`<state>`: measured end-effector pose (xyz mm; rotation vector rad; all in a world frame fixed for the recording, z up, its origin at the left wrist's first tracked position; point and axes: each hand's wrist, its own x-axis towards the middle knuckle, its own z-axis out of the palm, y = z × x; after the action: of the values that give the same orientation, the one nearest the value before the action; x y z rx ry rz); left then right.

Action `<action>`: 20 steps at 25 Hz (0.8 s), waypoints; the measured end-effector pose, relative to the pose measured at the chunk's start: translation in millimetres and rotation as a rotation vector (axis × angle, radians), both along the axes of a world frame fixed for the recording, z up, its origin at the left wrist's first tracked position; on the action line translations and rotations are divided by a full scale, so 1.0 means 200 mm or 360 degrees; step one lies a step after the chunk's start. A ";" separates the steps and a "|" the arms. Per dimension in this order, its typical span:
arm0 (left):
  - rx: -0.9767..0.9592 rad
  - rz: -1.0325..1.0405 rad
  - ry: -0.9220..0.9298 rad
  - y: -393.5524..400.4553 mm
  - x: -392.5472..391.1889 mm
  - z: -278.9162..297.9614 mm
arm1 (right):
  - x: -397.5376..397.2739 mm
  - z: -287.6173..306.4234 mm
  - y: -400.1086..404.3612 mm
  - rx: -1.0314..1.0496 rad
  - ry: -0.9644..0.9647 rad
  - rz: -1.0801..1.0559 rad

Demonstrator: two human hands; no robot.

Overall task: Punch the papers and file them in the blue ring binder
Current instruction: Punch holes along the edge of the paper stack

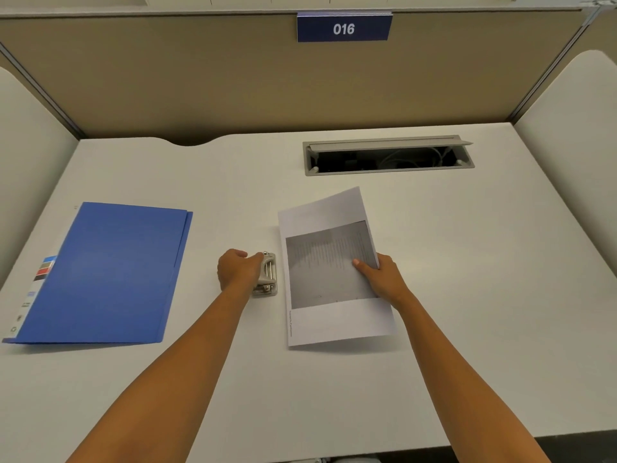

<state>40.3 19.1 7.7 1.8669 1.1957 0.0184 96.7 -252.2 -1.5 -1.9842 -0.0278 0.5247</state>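
A closed blue ring binder (107,275) lies flat on the left side of the white desk (467,262). At the desk's middle stands a small metal hole punch (268,275), and my left hand (237,271) rests on it, fingers curled over its lever. Just right of the punch, the papers (329,269), white with a grey printed block, are lifted slightly off the desk. My right hand (384,279) grips their right edge, thumb on top. The papers' left edge is close to the punch; I cannot tell whether it is inside the slot.
An open grey cable tray (389,156) is sunk into the desk at the back right. A tan partition with a blue "016" sign (344,28) closes the back. White side panels stand at left and right.
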 end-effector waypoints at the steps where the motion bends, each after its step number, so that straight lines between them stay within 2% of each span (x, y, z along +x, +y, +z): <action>1: -0.0042 0.0003 0.0008 0.02 0.00 0.00 | 0.00 -0.01 0.01 -0.0001 0.0012 0.0006; 5: -0.0195 0.0016 0.0046 0.05 -0.02 -0.01 | -0.02 -0.03 0.07 -0.0021 0.0028 0.0049; 10: -0.0312 0.0060 -0.0041 0.05 -0.05 -0.01 | -0.03 -0.05 0.14 -0.0092 0.0011 0.0086; 15: -0.0358 0.0045 -0.0049 0.06 -0.06 0.00 | -0.04 -0.06 0.21 -0.0099 0.0013 0.0062; 20: -0.0397 0.0019 -0.0052 0.07 -0.07 0.01 | -0.04 -0.09 0.20 -0.0102 0.0148 0.0085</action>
<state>25.5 33.1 9.0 1.6355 1.1324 -0.0896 89.5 -211.3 -19.7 -2.0234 -0.0062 0.6592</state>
